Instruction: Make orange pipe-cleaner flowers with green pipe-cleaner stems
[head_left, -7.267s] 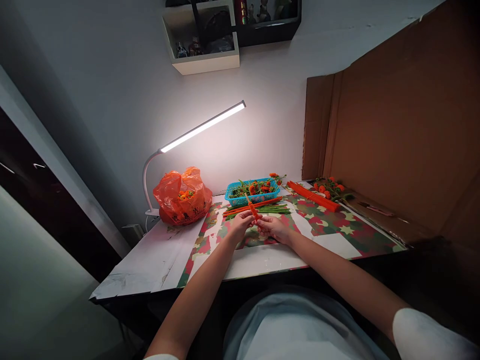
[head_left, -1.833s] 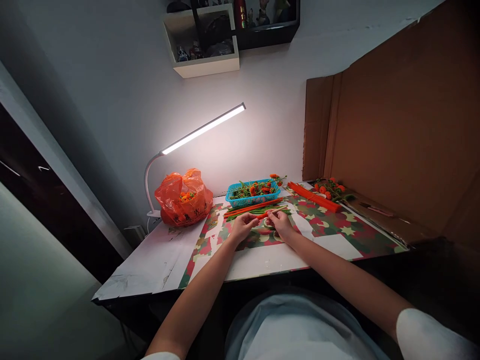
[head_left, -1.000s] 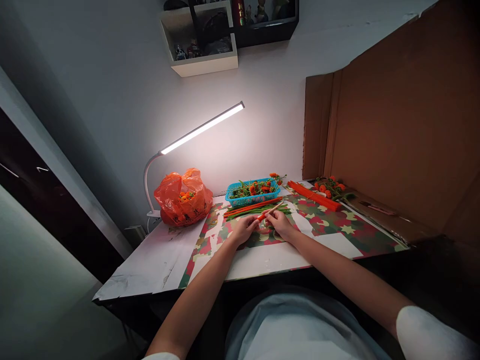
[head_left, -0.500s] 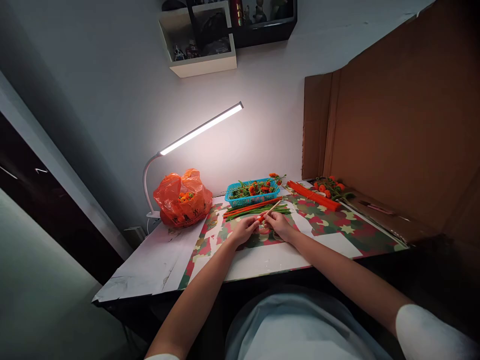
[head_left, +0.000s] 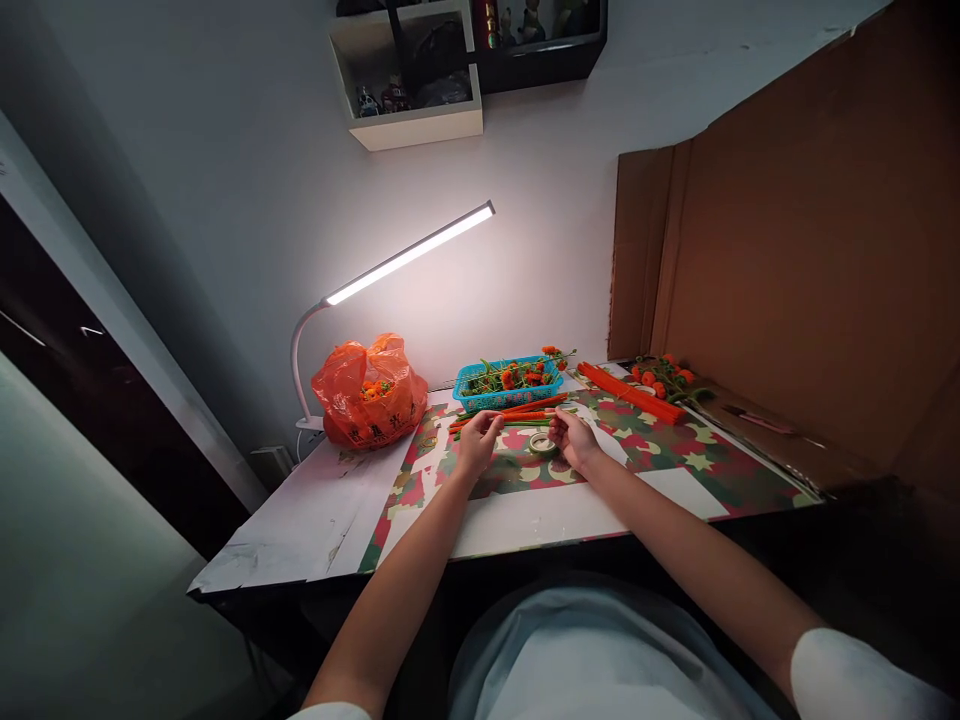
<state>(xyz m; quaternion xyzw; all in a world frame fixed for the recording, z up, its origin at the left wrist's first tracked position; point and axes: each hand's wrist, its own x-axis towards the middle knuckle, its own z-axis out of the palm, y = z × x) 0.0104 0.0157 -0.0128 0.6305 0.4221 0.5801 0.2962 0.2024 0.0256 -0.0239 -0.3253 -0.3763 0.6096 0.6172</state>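
Observation:
My left hand [head_left: 480, 442] and my right hand [head_left: 574, 438] are raised a little over the table, a short way apart. Each pinches one end of a thin orange pipe cleaner [head_left: 528, 415] that runs level between them. Below it, beside my right fingers, lies a small roll of green tape [head_left: 543, 445]. Just behind my hands lie orange pipe cleaners [head_left: 536, 404] and green ones, partly hidden by my fingers. A blue plastic basket [head_left: 474, 402] behind them holds orange flowers with green stems [head_left: 517, 377].
An orange plastic bag [head_left: 360, 420] with orange flowers inside stands at the left, beside a lit desk lamp [head_left: 412, 255]. To the right lie a bundle of orange pipe cleaners [head_left: 630, 393] and more orange flowers [head_left: 660, 376]. A cardboard sheet [head_left: 795, 250] walls the right side.
My hands have moved apart, with the orange pipe cleaner now stretched between them. The pale stick seen at my right hand no longer shows clearly. The tape roll has come into view.

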